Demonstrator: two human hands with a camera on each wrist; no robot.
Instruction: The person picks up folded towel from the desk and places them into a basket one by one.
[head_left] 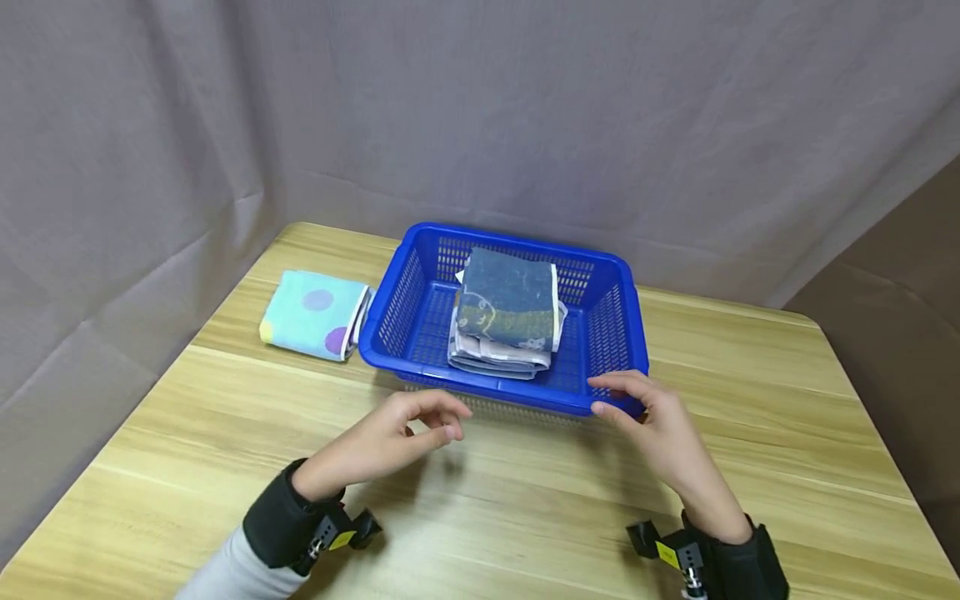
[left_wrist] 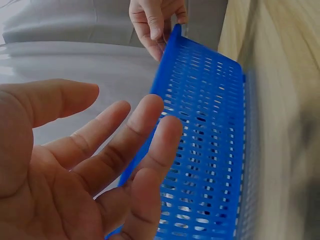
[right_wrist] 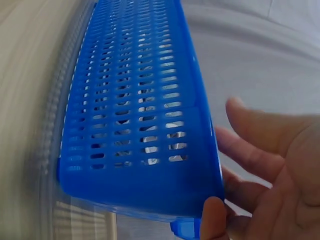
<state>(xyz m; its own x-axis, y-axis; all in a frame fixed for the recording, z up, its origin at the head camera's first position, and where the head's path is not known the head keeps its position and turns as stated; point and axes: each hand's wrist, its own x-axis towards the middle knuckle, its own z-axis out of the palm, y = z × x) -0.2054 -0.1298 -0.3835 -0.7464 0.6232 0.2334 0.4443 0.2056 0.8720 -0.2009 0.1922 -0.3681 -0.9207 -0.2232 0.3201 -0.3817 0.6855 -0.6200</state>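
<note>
A blue plastic basket [head_left: 510,387] with slotted walls stands on the table. Inside it, towels are stacked, a folded dark blue-grey towel [head_left: 510,287] on top. In front of the basket's near side is my left hand [head_left: 408,433], holding nothing, its fingers loosely bent and spread in the left wrist view. My right hand [head_left: 652,421] is at the basket's near right corner, with fingers about the rim [right_wrist: 212,150]. Its thumb stands apart from the rim in the right wrist view. Left of the basket lies a folded turquoise towel [head_left: 315,308] with coloured dots.
The pale wooden table [head_left: 510,508] reaches back to a grey cloth curtain [head_left: 510,117]. At the right, a brown surface [head_left: 900,267] shows beyond the table edge. The turquoise towel lies close against the basket's left end.
</note>
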